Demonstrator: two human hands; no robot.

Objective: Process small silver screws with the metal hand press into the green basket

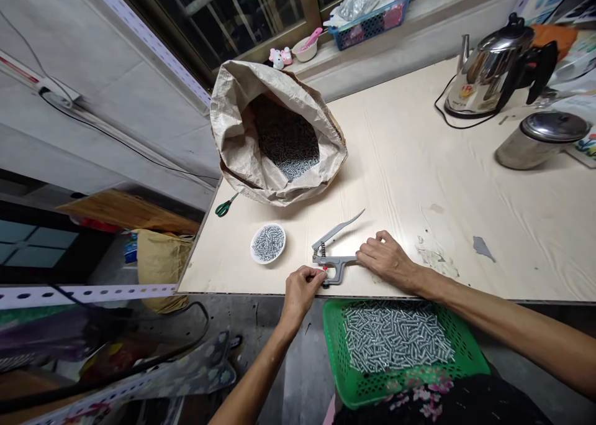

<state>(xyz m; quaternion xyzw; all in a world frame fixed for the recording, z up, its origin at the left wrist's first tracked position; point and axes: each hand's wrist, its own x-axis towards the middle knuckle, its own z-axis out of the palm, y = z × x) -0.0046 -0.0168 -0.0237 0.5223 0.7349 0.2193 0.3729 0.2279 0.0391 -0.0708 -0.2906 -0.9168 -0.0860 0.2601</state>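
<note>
A grey hand press tool with a long raised lever lies near the front edge of the pale wooden table. My right hand rests on the tool's lower handle, fingers curled over it. My left hand pinches something small at the tool's jaw; what it holds is too small to name. A small white bowl of little metal pieces sits left of the tool. A green plastic basket full of small metal pins rests on my lap below the table edge.
An open paper sack of dark metal pieces stands behind the bowl, with green-handled scissors at its left. A steel kettle and a steel lidded pot stand far right. A blue basket sits on the windowsill.
</note>
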